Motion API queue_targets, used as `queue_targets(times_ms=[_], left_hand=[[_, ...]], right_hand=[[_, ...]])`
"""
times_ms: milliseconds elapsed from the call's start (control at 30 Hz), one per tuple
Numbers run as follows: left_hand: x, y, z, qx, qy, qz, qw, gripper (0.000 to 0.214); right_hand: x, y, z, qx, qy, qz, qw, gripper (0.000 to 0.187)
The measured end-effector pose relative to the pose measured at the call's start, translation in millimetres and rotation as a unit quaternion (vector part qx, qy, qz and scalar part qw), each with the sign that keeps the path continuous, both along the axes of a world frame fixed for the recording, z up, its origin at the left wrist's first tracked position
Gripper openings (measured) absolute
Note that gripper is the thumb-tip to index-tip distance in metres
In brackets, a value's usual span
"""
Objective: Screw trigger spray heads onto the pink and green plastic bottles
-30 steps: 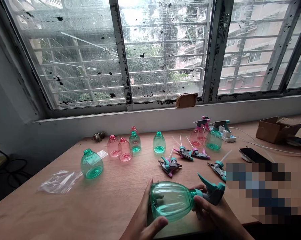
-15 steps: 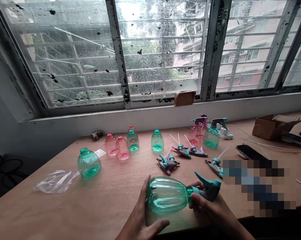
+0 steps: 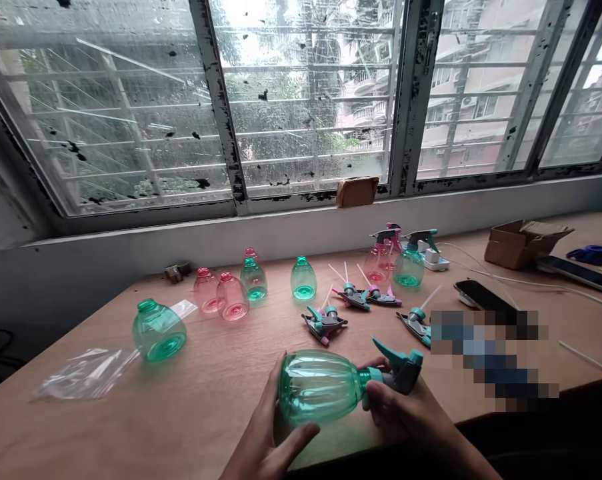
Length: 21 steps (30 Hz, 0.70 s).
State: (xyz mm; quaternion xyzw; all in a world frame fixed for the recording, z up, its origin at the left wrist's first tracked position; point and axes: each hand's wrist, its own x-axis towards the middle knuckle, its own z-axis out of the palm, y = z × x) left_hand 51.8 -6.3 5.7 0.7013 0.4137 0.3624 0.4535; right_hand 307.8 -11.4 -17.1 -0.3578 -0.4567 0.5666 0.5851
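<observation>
A green spray bottle (image 3: pixel 321 387) lies sideways above the table's front edge, between my hands. My left hand (image 3: pixel 271 427) cups its base, the thumb along the underside and the other fingers largely hidden behind. My right hand (image 3: pixel 395 403) pinches the teal collar (image 3: pixel 374 377) at the bottle's neck. The grey and teal trigger head (image 3: pixel 401 367) points right, its teal lever upward. Just beyond lie several loose trigger heads (image 3: pixel 325 325) with thin white tubes.
Green and pink open bottles stand about, among them a green bottle (image 3: pixel 159 333) at left near a clear plastic bag (image 3: pixel 88 375). Assembled spray bottles (image 3: pixel 409 267) stand by the wall. A phone (image 3: pixel 488 299), a cardboard box (image 3: pixel 523 245) and white cables occupy the right side.
The whole scene has shifted somewhat left as my view turned right. Both hands keep much the same hold on the spray bottle.
</observation>
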Motion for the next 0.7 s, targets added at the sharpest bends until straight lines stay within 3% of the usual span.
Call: queue_targets(times_ms=[133,333,500,700], left_hand=[[-0.9,-0.2,-0.8,0.008,-0.005,0.011,1.000,0.088],[3.4,-3.5,2.9,-0.021,-0.072,0.015,0.997,0.073],[5.5,-3.4,2.7,0.033,-0.057,0.028,0.997,0.069],[3.5,-4.3,4.3,-0.029,-0.085,0.001,0.996,0.082]], right_hand=[[-0.7,-0.2,2.0,-0.003,0.003,0.001,1.000,0.038],[1.1,-0.6,3.9,-0.012,-0.004,-0.003,1.000,0.039],[2.0,0.7,1.7,0.000,-0.004,0.005,1.000,0.037],[0.5,-1.9,4.0,-0.008,-0.002,-0.004,1.000,0.036]])
